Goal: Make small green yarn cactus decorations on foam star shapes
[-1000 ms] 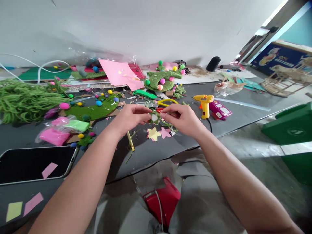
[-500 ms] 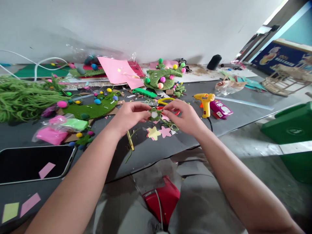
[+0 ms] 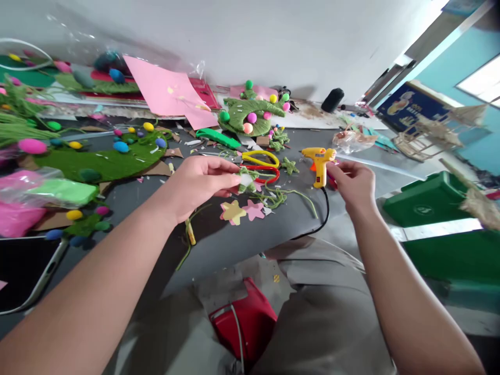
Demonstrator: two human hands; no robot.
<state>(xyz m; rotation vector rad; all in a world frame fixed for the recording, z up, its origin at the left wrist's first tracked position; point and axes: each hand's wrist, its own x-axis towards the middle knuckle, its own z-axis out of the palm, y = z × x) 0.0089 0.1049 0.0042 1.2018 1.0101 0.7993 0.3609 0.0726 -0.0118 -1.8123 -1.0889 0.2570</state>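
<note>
**Green yarn star [image 3: 250, 182] in left hand [image 3: 200, 182], glue gun [image 3: 321, 165] near right hand [image 3: 356, 182]**

Left hand pinches the star over the desk [image 3: 219, 252] — right hand's fingers curl beside the glue gun; can't tell if they grip the purple item [image 3: 332, 182]. Risk: a hand catching the black cord [image 3: 328, 208] could drag the glue gun; loose yarn [image 3: 275, 199] near the star could snag. Star looks small, strand-wrapped, points stubby, white patch [image 3: 245, 180] facing the camera — partly hidden by fingertips.

Soft, greyish light, white glare at the right-hand window [image 3: 484, 80] (blurry, stretched edges).
</note>
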